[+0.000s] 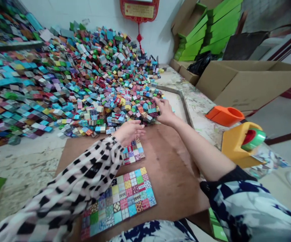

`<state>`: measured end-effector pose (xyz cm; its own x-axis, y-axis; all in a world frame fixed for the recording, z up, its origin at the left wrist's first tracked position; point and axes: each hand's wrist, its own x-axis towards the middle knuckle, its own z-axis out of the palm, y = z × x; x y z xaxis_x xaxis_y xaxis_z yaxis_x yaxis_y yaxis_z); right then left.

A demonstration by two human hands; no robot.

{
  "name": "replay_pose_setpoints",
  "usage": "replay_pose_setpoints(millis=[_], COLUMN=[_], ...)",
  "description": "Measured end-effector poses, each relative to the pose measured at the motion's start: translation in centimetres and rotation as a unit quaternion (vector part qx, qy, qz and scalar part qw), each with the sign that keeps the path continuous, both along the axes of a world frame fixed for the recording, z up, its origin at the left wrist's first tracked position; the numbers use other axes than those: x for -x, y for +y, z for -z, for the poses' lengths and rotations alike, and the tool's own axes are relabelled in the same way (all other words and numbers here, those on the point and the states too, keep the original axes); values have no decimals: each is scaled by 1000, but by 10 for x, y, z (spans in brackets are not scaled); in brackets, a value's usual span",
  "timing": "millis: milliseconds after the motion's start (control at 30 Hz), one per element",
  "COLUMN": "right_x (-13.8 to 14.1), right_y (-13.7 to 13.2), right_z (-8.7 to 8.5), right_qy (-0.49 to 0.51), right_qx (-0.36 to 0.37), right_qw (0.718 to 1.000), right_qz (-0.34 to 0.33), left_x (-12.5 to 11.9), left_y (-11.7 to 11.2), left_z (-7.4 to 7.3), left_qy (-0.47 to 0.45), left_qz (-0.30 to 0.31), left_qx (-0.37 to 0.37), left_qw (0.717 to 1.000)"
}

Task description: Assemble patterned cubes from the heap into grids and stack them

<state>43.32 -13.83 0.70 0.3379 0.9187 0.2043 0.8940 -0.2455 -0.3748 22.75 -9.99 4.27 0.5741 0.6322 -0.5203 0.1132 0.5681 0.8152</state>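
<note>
My left hand (129,131), its sleeve checked black and white, hovers over the front edge of a big heap of small patterned cubes (102,84). Its fingers are stretched out and hold nothing. At the heap's right front, my right hand (165,111) has its thumb and fingers curved around a few cubes (151,108); the fingertips are partly hidden. Below the hands, a brown board (170,161) carries a flat rectangular block of cubes (127,193) in neat rows. A smaller block of cubes (135,151) lies behind it, partly covered by my left hand and sleeve.
To the right stand an orange tape dispenser (222,116) and a yellow one (236,144) with green tape (253,139). Behind them is an open cardboard box (236,80). Green boxes (211,30) are stacked at the back. A metal-edged tray (185,104) borders the heap.
</note>
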Motion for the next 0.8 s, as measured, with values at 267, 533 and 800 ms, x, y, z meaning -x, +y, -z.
replay_pose_setpoints(millis=[267,533,800], right_x=[-10,-9,-13], right_y=[8,7,-1], right_z=[-12,-14,-6], right_qy=[-162,-214,-167], right_qx=[80,66,49], right_qw=[968,951,957], right_qz=[-172,-213,-232], left_x=[-53,-53,-55], left_y=[6,9,9], left_z=[18,23,25], left_qy=[-6,-20,-29], left_qz=[-36,-52,-52], left_qx=[112,139,150], left_qw=[993,989,987])
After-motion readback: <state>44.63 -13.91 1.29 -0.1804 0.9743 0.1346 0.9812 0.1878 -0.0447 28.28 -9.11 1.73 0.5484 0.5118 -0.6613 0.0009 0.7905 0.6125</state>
